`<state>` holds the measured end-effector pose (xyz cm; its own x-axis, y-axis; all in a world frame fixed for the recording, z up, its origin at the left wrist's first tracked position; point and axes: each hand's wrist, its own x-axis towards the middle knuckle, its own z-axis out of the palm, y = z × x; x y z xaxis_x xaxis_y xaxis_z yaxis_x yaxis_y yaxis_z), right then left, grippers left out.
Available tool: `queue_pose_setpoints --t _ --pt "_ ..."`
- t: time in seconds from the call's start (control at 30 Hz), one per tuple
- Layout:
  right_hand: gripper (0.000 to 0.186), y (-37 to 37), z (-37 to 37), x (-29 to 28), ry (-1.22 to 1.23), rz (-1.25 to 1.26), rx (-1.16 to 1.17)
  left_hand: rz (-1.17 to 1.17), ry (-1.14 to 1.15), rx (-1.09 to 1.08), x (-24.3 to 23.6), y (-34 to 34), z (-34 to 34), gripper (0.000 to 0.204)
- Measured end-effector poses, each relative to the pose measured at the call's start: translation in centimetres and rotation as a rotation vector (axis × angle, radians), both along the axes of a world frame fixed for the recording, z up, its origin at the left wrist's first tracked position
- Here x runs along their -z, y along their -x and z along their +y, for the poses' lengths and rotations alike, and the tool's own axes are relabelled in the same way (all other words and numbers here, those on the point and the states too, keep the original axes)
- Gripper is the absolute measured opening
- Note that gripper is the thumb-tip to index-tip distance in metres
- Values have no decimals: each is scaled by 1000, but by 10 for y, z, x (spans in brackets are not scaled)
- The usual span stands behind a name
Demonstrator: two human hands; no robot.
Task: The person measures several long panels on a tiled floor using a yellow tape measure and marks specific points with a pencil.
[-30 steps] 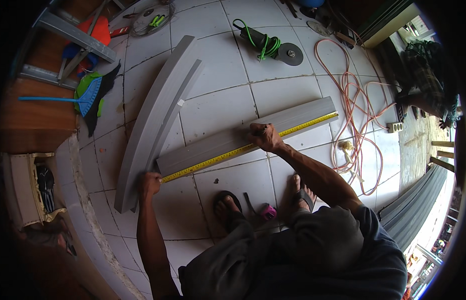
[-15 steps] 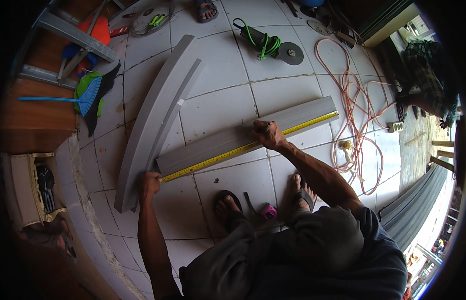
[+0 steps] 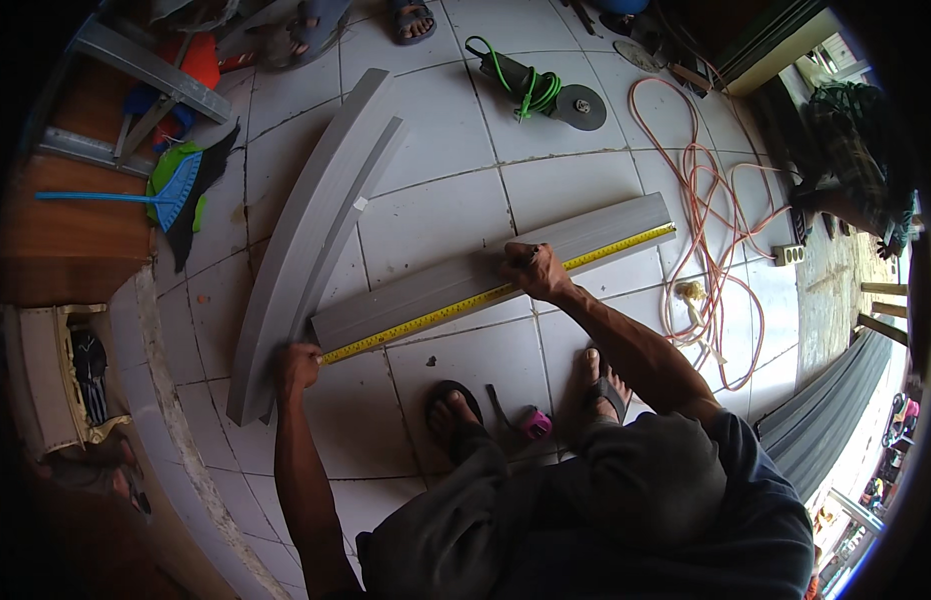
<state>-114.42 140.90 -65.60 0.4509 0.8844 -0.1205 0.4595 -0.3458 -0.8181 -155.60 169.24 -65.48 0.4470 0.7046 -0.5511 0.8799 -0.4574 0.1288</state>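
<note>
A yellow measuring tape [image 3: 426, 319] is stretched along the near side of a grey board or beam [image 3: 416, 285] lying on the floor. My left hand [image 3: 302, 367] is closed on the tape at the board's left end, and its fingers hide whatever tape end or case is there. Halfway along, my right hand [image 3: 538, 271] rests over the board and tape with curled fingers. A small dark thing shows at its fingertips, too unclear to name. Next to my left hand stand two longer grey pieces [image 3: 311, 240], seen curved by the lens.
An angle grinder [image 3: 546, 92] with a green cord lies beyond the board. An orange cable [image 3: 698, 220] is coiled at right near a socket block [image 3: 789, 255]. A pink tape measure [image 3: 535, 423] sits between my feet. A ladder [image 3: 151, 75] and blue dustpan [image 3: 174, 192] are at left.
Another person's sandalled foot has come into view at the top left, covering the green-handled tool there. My hands, the tape and the board look unmoved.
</note>
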Motion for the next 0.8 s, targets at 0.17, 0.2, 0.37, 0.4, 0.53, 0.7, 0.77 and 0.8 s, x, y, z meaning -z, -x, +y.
queue_pose_setpoints --t 0.17,0.2,0.37,0.4,0.53,0.7,0.77,0.8 --pt "27 1 -2 5 -7 -41 14 1 -11 16 -2 -2 -4 12" --pt "26 0 -2 7 -36 -61 -17 -17 -22 23 -2 -2 -3 12" --pt "27 3 0 6 -41 -19 6 -19 -23 32 4 11 2 12" --pt "28 3 -1 6 -47 -28 -12 -34 -15 49 4 9 3 12" --pt "29 3 -4 9 -67 20 29 -16 -5 4 7 3 -1 12" --pt "26 4 -5 14 -132 1 9 -11 17 -15 3 1 0 14" --pt "25 6 -7 18 -113 45 46 3 21 -23 2 -5 -4 15" --pt "24 7 -7 16 -100 93 80 20 20 -34 1 -4 -4 15"
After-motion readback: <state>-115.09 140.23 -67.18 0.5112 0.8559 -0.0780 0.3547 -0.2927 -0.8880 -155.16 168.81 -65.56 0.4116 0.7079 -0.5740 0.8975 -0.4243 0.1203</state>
